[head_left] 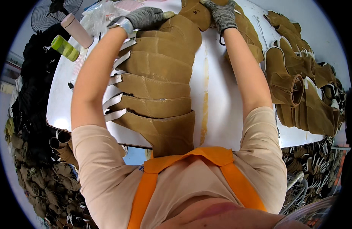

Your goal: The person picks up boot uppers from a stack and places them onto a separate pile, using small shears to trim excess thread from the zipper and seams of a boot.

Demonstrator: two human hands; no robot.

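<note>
Stack of tan suede boot uppers (pixel 160 84): six or so pieces, overlapped like shingles in a row running from under the left grip (pixel 147 18) down toward the bench edge nearest the person. White tabs stick out along the row's left side. One further tan upper (pixel 197 13) lies flat between the two grips, its right edge under the right grip (pixel 222 14).

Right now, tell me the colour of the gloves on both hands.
Grey knit gloves on the left hand and right hand, seen best in the head view.
</note>
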